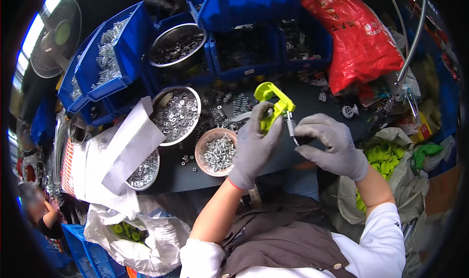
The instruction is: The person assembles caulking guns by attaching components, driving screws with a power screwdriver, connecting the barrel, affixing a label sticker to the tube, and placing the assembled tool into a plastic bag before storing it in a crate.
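Two gloved hands: meet over a dark workbench (293,104) crowded with fasteners.
Left hand (254,146): closed around a lime-green plastic clamp body (273,102), held upright above the bench, just beyond the small bowl of screws (217,152).
Right hand (330,143): fingertips pinched on a thin metal screw (291,129) at the clamp body's right edge; how far it has entered cannot be told.
Nearby stock: a steel bowl of washers (177,114), a second bowl of small silver parts (144,170) partly under white paper, loose springs on the bench, and blue bins (244,4) behind.
Right side: a red plastic bag (361,38) and a sack of more green parts (381,160).
Doing it well, by judgement: the left hand should brace the clamp body steady while the right keeps the screw straight with its hole, turning gently at first so the plastic does not cross-thread, and working over the bench so a dropped screw stays within reach.
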A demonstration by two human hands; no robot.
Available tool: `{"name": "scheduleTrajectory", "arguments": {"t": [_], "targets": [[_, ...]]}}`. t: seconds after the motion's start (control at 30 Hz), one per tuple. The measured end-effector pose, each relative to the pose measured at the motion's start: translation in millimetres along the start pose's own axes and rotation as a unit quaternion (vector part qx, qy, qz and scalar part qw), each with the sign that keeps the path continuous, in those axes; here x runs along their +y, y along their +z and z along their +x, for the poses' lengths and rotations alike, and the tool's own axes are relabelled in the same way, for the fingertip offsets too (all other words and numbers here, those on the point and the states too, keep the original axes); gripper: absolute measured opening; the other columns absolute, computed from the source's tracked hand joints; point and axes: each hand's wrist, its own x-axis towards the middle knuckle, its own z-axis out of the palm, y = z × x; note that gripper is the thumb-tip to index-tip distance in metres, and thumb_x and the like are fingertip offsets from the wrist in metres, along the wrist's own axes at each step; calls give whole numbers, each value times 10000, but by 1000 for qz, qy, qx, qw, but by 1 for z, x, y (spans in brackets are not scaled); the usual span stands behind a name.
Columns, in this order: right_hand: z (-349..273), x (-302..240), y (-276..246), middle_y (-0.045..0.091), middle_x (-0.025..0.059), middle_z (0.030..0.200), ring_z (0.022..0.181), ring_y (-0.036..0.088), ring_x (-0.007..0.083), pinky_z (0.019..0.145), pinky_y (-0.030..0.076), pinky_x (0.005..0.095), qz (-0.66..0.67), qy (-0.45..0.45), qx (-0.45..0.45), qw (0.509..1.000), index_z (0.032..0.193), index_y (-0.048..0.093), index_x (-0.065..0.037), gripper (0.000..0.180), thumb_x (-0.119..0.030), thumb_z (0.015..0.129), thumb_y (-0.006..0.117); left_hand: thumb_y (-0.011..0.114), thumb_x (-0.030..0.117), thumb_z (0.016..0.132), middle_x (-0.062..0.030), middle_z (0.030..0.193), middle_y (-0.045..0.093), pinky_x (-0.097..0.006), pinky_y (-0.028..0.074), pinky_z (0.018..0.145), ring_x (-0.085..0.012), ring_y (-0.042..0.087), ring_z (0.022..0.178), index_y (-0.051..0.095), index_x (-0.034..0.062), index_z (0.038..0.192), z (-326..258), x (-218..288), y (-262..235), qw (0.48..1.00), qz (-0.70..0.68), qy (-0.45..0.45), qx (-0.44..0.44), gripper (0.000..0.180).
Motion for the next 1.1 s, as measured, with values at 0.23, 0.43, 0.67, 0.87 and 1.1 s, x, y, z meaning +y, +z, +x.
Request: {"name": "scheduleTrajectory", "arguments": {"t": [0.23,0.43,0.67,0.87,1.1], "targets": [[14,-12,11,644,102,981,836,650,259,675,502,322,58,6,-16,998,1017,650,-75,316,-100,716,742,603,155,891,-142,945,634,-306,500,724,-194,641,829,520,24,1161,-7,14,-22,983,-48,-175,-40,311],[19,-10,48,612,81,1012,807,632,249,658,521,350,-135,-65,74,986,1088,624,-69,400,-86,707,743,617,139,885,-145,1024,604,-300,491,775,-178,608,888,513,-4,1184,-3,9,-26,990,-50,-131,-17,347],[16,7,46,618,104,1007,852,648,265,703,532,344,-70,-89,74,991,1101,625,-45,419,-44,696,730,702,150,831,-82,1233,492,-278,405,955,-140,483,1101,308,26,1395,2,14,-36,922,-270,-216,-174,700],[-63,134,4,663,123,876,799,637,304,769,487,402,-380,294,-9,877,945,661,-62,326,-361,814,649,725,206,833,-92,1213,484,-291,407,954,-153,486,1094,334,0,1374,-10,10,-22,931,-278,-211,-105,698],[-57,178,2,671,145,903,837,658,320,722,503,436,-422,459,-76,778,892,657,-85,381,-457,829,608,738,185,820,-129,1197,509,-314,428,938,-200,529,1086,378,40,1362,-35,3,-7,948,-204,-190,-152,667]]}}
